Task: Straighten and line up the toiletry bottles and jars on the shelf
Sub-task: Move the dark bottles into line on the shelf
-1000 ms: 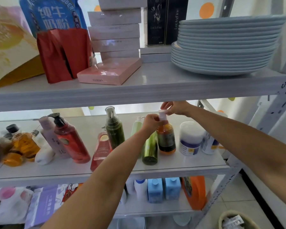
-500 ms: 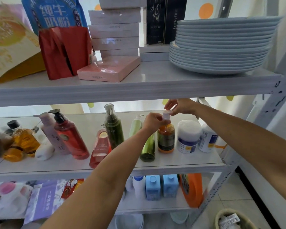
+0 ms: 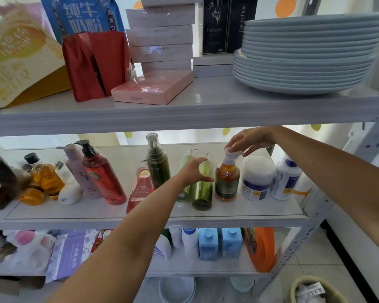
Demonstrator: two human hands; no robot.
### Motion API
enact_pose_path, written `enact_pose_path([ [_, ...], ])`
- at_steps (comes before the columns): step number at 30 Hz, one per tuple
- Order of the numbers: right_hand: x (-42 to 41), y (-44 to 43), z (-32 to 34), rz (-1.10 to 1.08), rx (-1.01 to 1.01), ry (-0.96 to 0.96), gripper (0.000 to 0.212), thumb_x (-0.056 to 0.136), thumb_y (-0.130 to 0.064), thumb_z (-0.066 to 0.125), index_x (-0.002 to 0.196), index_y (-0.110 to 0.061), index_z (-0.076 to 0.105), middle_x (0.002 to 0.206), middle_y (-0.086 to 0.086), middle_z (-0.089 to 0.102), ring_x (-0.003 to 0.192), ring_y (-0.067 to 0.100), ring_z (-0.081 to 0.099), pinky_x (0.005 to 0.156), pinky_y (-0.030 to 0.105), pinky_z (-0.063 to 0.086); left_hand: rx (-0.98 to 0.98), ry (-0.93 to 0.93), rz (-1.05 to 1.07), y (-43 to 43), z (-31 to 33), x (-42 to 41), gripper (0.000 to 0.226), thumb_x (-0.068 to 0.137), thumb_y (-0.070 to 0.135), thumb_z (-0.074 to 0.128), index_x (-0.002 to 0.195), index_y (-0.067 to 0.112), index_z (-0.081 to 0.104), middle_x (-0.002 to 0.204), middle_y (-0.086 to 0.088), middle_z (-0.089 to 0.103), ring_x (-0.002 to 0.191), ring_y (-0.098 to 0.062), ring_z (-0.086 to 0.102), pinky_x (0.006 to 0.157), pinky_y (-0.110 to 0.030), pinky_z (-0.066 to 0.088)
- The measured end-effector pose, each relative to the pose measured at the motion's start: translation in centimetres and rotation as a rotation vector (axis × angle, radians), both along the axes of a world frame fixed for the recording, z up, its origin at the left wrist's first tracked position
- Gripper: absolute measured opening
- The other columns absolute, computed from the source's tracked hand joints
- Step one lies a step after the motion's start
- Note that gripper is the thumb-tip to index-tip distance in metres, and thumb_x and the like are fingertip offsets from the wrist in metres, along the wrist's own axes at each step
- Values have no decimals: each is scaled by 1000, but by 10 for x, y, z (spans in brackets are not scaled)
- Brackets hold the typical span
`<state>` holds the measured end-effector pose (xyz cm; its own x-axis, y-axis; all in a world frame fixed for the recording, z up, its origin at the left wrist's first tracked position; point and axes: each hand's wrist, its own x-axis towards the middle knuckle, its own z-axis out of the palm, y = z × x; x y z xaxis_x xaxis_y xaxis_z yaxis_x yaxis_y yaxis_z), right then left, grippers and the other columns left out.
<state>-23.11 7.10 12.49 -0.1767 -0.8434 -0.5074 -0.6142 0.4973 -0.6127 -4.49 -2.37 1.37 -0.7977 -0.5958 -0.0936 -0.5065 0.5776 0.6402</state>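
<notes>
- The left hand point(image 3: 196, 171) has let go of the white pump on the round amber plastic bottle point(image 3: 227, 179). It now hangs spread open, mid frame, by the two green bottles point(image 3: 202, 189) lying down.
- The right hand point(image 3: 248, 139), fingers loose, still touches the pump top.
- That bottle stands straight on the white shelf point(image 3: 260, 207).
- I count two white jars point(image 3: 257, 178) right of it.
- The green ones likely come next.

"LuckyFine" runs up the black boxes point(image 3: 225, 25) at twelve o'clock; big Chinese characters mark the blue bag point(image 3: 83, 16) at eleven.
</notes>
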Motion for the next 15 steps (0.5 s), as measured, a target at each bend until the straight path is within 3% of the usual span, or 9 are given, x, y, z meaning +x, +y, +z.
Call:
enact_pose_path([
  [3,6,-13,-9,-117,-76,-24,50,93,-44,49,130,-10,52,123,4,55,111,21,53,96,34,46,-73,-145,-56,-3,-8,13,98,73,37,79,150,17,22,157,-7,21,144,-30,20,116,-48,24],
  [7,19,-35,-26,-184,-148,16,53,98,-46,37,132,-8,49,133,7,53,122,26,51,103,36,43,-146,-344,-180,-1,-13,29,105,75,47,74,153,27,7,161,1,-3,147,-27,-4,117,-51,7],
  [9,24,-45,-34,-212,-150,20,53,100,-46,31,133,-8,48,135,8,52,124,26,50,97,31,42,-201,-434,-254,-4,-18,35,110,74,53,72,152,30,-1,161,1,-12,147,-26,-13,117,-48,-1],
  [12,26,-58,-45,-215,-107,36,55,100,-46,30,135,-7,46,137,9,50,125,25,48,97,33,36,-274,-479,-310,-7,-28,38,117,72,55,73,151,30,-10,160,-2,-14,146,-27,-16,116,-45,-6],
  [15,23,-70,-46,-186,-34,77,53,100,-44,31,135,-8,46,140,7,47,127,25,47,106,37,37,-357,-454,-332,-6,-34,38,115,75,52,72,151,27,-11,160,-6,-12,147,-27,-12,116,-42,-6],
])
